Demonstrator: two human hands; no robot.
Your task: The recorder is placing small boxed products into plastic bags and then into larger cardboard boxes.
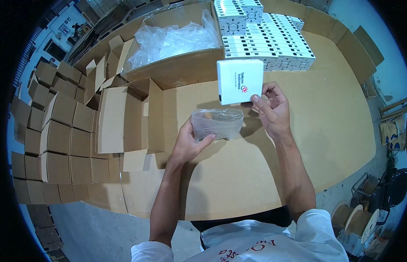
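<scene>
Head view, one person at a brown table (343, 131). Left hand (188, 144): closed on a clear plastic bag (217, 122), held just above the table with its mouth toward the right. Right hand (273, 109): fingers pinched on the lower right corner of a white box (240, 81), raised just above the bag. Behind the box: stacked white boxes (273, 39) in rows. Far left of those: large open carton (177, 61) lined with crumpled plastic sheet (173, 39). Left of the hands: small open cardboard box (129, 118), flaps up. Table's left edge: stacked folded small cartons (55, 144).
</scene>
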